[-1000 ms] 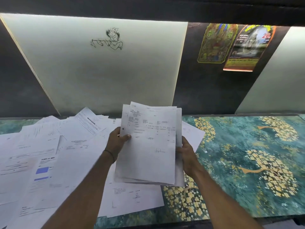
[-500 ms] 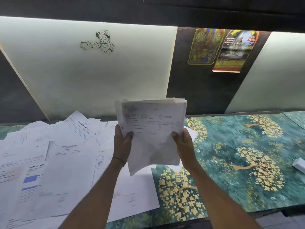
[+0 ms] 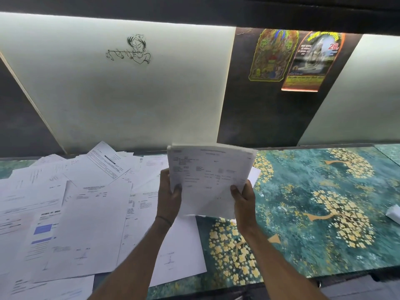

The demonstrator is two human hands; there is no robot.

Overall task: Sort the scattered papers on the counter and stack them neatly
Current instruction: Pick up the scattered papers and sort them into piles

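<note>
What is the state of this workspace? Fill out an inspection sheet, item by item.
Surface: green counter with gold tree pattern, right half mostly bare.
Job's things: bundle of white printed sheets held upright; loose white papers overlapping across the left.
Clutter: small white object at right edge, unclear.
Grippers: left hand and right hand gripping the bundle's lower corners.
Cables: nothing seen.
Surroundings: pale wall panel with line drawing; two colourful posters.

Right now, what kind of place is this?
Probably a shop or office service counter: printed forms spread over a patterned counter, and religious posters stuck on the wall behind it.
</note>
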